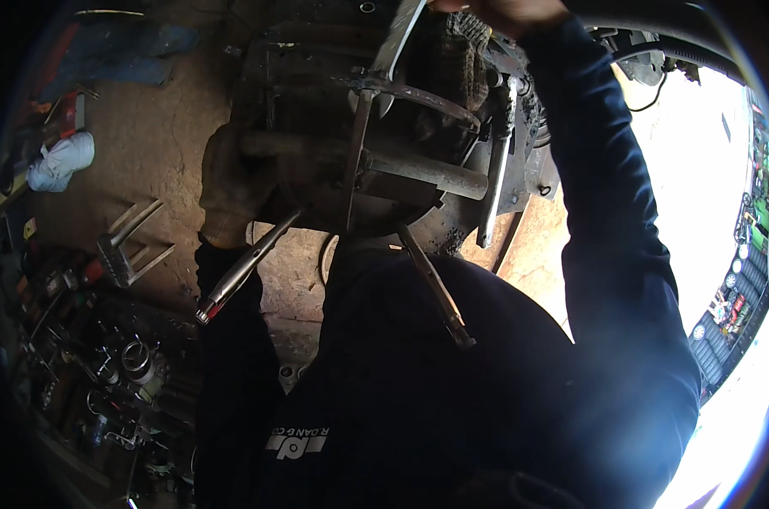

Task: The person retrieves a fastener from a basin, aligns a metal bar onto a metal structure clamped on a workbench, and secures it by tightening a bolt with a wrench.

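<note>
While the big round metal part [376,153] sits right in front of the chest, both hands are up on it. A thick steel bar [418,170] lies across it, its long way running from left to right. The left hand [232,182], in a dirty glove, is wrapped around the bar's left end, so it is nearer. The right hand [503,10] is higher, at the top edge, shut on a flat metal tool [397,42]. Two clamp pliers [240,271] hang from the part's lower rim.
</note>
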